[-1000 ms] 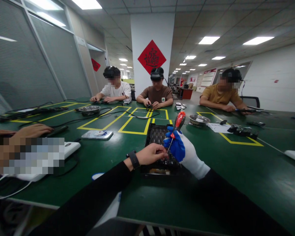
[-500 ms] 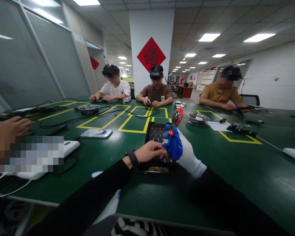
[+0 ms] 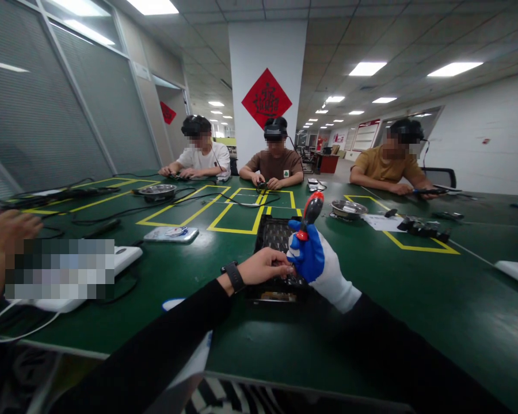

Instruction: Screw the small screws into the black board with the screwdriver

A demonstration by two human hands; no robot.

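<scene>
A white glove with blue-coated fingers covers my right hand (image 3: 317,259), which is closed round a screwdriver (image 3: 312,214). The tool's red and dark grey handle sticks up above the fist; its lower end is hidden by the fingers. My bare left hand (image 3: 265,267), a black watch at its wrist, touches the gloved fingers. Thumb and fingers are pinched together there, and whatever they hold is too small or hidden to name. Both hands are over a black tray (image 3: 273,231) with rows of small pockets, which they partly cover.
On the green table (image 3: 224,270) lie a phone (image 3: 171,234), a white power strip (image 3: 127,259), metal bowls (image 3: 349,209), black parts (image 3: 425,227) and cables. Three people sit across the table; another person's hand (image 3: 11,236) is at the left.
The camera view has shifted slightly. Both hands stay together over the tray, with the screwdriver tilted a little further right. The other person's hand at the left has moved left.
</scene>
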